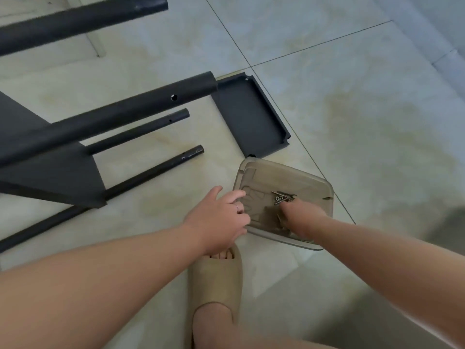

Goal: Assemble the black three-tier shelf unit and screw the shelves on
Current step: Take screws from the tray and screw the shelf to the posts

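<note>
Black metal shelf unit point(50, 172) lies on its side on the tiled floor point(352, 96), partly built: one shelf panel sits on the poles at left and the pole ends point(176, 119) stick out bare with open screw holes. Probably laid down so the holes are reachable. One loose black shelf point(251, 114) lies flat, rim up, just past the pole ends, not yet fitted.

Screws point(283, 197) lie in a small pile in a smoky clear plastic tray point(319, 197), near the loose shelf, likely so they can't roll off over the tiles.

Left hand point(219, 220) sits at the tray's left rim, fingers point(237, 195) laid over the edge, thumb splayed away, not pinching; looks like it steadies the tray. Right hand point(304, 217) reaches into the tray, tips at the screw pile; they are hidden behind the hand, so cannot tell if they are apart or clamped on a screw.

Step judged: fetching a screw for the next shelf. Tan slipper point(216, 280) on a foot sits just below the left hand.
</note>
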`<state>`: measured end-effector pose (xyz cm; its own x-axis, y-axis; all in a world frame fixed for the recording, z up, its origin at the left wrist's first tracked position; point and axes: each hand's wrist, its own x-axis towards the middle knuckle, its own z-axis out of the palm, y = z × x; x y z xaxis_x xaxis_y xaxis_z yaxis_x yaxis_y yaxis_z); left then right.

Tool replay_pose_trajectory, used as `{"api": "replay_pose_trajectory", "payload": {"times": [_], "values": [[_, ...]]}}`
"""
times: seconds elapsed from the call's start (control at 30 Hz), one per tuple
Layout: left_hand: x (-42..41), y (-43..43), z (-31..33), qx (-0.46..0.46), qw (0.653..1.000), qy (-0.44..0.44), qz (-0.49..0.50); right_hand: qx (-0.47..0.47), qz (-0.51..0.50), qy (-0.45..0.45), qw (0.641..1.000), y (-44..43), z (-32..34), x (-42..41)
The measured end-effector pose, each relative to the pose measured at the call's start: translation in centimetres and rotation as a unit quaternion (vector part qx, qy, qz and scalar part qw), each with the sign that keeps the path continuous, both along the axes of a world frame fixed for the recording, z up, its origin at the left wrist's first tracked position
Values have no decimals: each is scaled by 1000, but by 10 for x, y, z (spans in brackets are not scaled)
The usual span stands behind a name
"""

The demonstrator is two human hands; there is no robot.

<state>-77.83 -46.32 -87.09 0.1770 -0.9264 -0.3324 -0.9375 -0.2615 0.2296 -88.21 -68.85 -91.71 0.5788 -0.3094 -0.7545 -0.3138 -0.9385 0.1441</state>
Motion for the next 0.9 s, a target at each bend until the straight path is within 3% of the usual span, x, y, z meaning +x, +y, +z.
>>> {"api": "replay_pose_trajectory", "payload": {"times": [0.3, 0.6, 0.77, 0.9], "values": [[-5, -1, -9, -33, 999, 3, 24, 53, -43, -13, 998, 10, -25, 5], [20, 5, 48, -13, 998, -54, -19, 23, -53, -73, 996, 30, 47, 29], [38, 46, 124, 20, 995, -2, 96, 60, -18, -128, 990, 70, 121, 48], [48, 93, 180, -29, 979, -4, 203, 107, 40, -173, 978, 116, 184, 67]]}}
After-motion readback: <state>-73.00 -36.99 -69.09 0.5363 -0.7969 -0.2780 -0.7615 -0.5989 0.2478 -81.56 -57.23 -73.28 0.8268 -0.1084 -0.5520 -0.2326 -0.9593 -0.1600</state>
